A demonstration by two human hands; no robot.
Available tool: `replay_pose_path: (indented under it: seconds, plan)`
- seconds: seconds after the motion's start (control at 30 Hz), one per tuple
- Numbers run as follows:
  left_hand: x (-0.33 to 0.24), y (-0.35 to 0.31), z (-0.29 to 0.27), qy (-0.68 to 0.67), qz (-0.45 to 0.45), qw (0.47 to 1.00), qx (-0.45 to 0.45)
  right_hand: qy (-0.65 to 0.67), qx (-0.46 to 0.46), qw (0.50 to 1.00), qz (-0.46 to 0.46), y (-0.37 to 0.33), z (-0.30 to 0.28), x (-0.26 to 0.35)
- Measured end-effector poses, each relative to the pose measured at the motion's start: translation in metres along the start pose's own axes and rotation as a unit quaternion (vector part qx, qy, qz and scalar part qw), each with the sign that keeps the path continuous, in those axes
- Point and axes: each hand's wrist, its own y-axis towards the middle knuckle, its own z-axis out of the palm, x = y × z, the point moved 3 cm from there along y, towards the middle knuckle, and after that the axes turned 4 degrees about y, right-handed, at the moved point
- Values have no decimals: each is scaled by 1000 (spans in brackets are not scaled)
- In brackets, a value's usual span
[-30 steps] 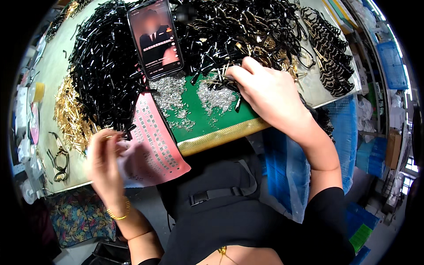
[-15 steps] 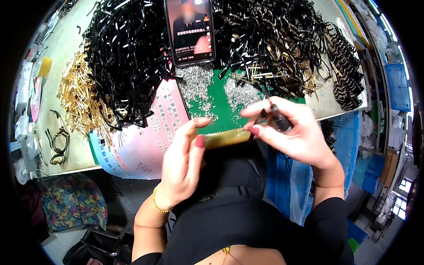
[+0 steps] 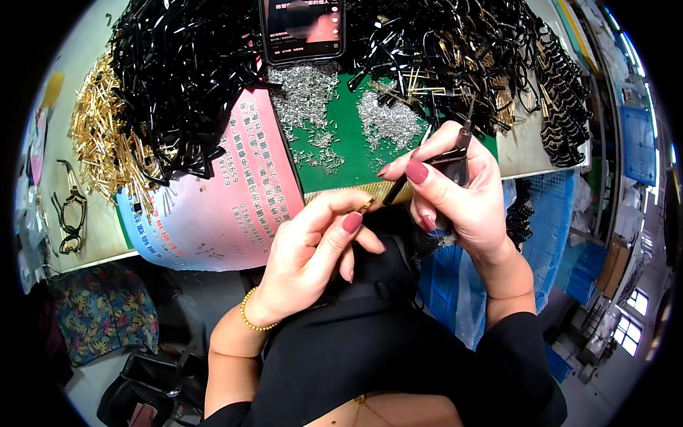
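My left hand (image 3: pixel 306 252) hovers just in front of the table edge, thumb and forefinger pinched on a small gold metal piece (image 3: pixel 366 206). At right, my right hand (image 3: pixel 473 203) is closed around a dark screwdriver-like tool (image 3: pixel 464 135), its thin shaft pointing up and away. The same fingers also hold a slim black piece (image 3: pixel 395 191), like an eyeglass temple, its tip near the left fingertips. Behind the hands, two heaps of tiny silver metal pieces (image 3: pixel 304 92) (image 3: pixel 390 122) lie on a green mat (image 3: pixel 344 132).
Large piles of black eyeglass temples (image 3: pixel 178 85) and black-and-gold ones (image 3: pixel 462 60) cover the table's back. Gold temples (image 3: pixel 96 128) lie at left, by a loose frame (image 3: pixel 73 213). A phone (image 3: pixel 302 32) stands mid-back. A pink-blue printed sheet (image 3: pixel 206 213) overhangs the front edge.
The view has shifted, so the table sits higher. My left hand has gone from straightened fingers to a pinch on the gold piece. In my right hand, the tool's shaft now points upward.
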Motion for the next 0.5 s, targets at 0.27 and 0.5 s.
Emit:
replay_pose_path:
  seconds: [0.27,0.5]
  plan:
    - [0,3,1,50,-5,998,23,-13,-21,998,-59,-4,3,-8]
    - [11,-1,2,89,1,996,2,-30,2,995,-90,-15,7,-20]
